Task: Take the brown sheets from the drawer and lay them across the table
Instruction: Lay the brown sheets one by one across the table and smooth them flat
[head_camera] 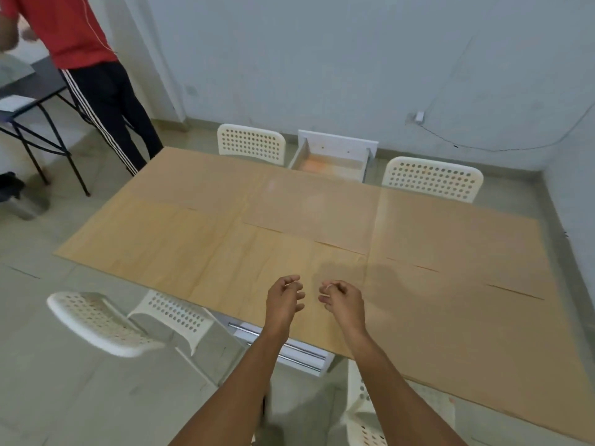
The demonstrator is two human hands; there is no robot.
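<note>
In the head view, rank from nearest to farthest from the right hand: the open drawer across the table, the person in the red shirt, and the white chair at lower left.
From the right hand:
1. White chair, lower left, on the near side of the table.
2. Open drawer, straight ahead past the far table edge.
3. Person in the red shirt, far upper left, beyond the table.
</note>
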